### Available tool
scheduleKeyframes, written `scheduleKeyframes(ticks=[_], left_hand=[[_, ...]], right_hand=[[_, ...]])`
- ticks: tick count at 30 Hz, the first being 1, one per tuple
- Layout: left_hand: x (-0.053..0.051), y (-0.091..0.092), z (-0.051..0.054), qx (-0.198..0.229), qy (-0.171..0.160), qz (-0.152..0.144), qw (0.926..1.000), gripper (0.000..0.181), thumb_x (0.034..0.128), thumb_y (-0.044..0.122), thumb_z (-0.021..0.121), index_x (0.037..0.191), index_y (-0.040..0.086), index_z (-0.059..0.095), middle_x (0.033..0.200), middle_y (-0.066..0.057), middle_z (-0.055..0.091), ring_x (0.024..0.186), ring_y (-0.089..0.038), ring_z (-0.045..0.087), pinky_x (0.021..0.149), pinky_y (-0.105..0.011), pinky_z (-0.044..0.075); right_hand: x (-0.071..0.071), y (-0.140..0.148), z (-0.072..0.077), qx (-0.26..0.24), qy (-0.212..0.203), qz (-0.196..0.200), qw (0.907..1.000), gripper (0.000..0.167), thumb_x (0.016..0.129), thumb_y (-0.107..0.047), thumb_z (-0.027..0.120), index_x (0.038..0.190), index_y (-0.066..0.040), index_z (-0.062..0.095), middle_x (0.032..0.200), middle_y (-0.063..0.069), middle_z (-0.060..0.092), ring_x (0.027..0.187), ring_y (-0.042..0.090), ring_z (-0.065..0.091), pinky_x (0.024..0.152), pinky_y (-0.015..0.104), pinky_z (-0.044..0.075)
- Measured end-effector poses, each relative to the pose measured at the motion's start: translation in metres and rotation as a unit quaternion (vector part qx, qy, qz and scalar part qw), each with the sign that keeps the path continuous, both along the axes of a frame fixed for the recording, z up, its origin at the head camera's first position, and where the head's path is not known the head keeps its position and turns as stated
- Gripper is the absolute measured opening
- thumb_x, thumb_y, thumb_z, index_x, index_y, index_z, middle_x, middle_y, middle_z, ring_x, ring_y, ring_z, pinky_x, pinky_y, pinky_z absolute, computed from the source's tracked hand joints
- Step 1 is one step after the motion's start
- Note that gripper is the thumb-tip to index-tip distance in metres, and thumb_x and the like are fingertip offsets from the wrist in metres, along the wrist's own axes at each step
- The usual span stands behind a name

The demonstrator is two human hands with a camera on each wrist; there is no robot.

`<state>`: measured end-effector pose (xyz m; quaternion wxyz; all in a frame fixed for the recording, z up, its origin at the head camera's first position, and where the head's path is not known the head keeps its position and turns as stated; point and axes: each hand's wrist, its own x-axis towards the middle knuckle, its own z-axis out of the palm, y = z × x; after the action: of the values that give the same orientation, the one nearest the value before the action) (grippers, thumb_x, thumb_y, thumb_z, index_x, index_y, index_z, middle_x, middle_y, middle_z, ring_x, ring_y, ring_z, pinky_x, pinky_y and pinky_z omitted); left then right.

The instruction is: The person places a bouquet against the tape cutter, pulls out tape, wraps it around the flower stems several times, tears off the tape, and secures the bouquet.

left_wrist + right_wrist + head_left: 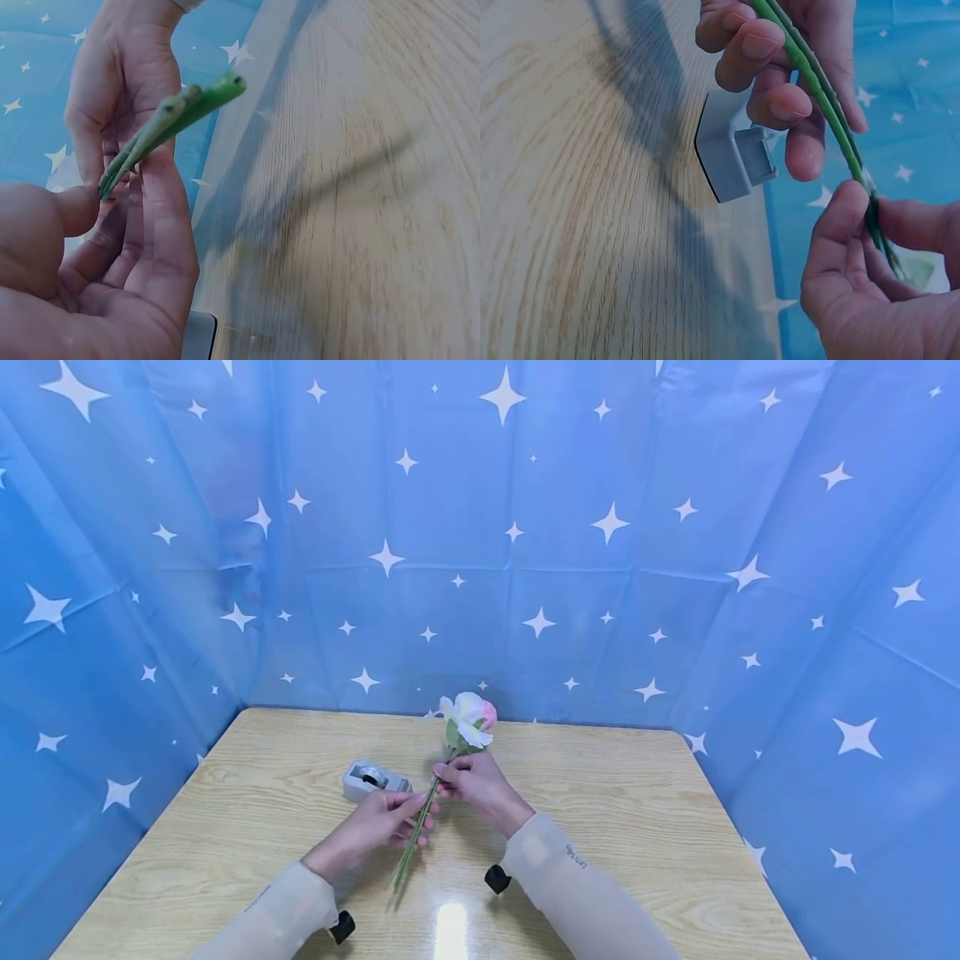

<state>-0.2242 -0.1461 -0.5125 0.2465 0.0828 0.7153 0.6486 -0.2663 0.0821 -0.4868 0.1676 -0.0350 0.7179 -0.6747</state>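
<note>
A small bunch of artificial flowers, white with a pink bloom behind, is held slanting above the table. My right hand pinches its green stems just below the blooms, between thumb and fingers. Lower down, my left hand holds the same stems between its thumb and loosely curled fingers. The cut stem ends stick out past the left hand toward me. A pale, shiny patch shows on the stems by my right fingertips in the right wrist view. Beside the left hand stands a grey tape dispenser.
The wood-grain table has rounded far corners. Blue curtains with white stars hang behind it and at both sides. In the right wrist view, the dispenser's front end stands close behind the left fingers.
</note>
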Motion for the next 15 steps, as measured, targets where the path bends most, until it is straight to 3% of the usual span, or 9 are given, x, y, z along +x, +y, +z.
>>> scheduleKeyframes(ticks=[5, 12, 15], left_hand=[[-0.0024, -0.0041, -0.0024, 0.030, -0.019, -0.017, 0.9992, 0.051, 0.1260, 0.035, 0.056, 0.144, -0.010, 0.072, 0.129, -0.022, 0.084, 0.097, -0.018, 0.085, 0.093, -0.035, 0.073], [-0.0036, -0.0060, 0.0000, 0.039, -0.035, -0.026, 0.9983, 0.048, 0.1263, 0.031, 0.055, 0.146, -0.009, 0.071, 0.130, -0.018, 0.084, 0.098, -0.015, 0.084, 0.091, -0.031, 0.072], [-0.0030, -0.0073, 0.0010, 0.043, -0.036, -0.028, 0.9980, 0.047, 0.1259, 0.030, 0.056, 0.147, -0.009, 0.071, 0.132, -0.020, 0.083, 0.098, -0.014, 0.084, 0.091, -0.031, 0.072]], right_hand=[[0.0010, -0.0008, 0.0014, 0.004, 0.004, 0.006, 1.0000, 0.025, 0.116, -0.019, 0.075, 0.107, 0.003, 0.081, 0.093, 0.004, 0.077, 0.083, 0.012, 0.073, 0.089, 0.031, 0.068], [-0.0006, -0.0013, 0.0013, -0.001, -0.002, 0.021, 0.9998, 0.035, 0.118, -0.018, 0.071, 0.128, 0.014, 0.078, 0.093, 0.000, 0.076, 0.083, 0.009, 0.071, 0.085, 0.023, 0.063], [-0.0011, -0.0012, 0.0001, -0.008, -0.006, 0.025, 0.9996, 0.036, 0.118, -0.019, 0.071, 0.131, 0.015, 0.077, 0.093, -0.001, 0.075, 0.083, 0.008, 0.070, 0.085, 0.023, 0.063]])
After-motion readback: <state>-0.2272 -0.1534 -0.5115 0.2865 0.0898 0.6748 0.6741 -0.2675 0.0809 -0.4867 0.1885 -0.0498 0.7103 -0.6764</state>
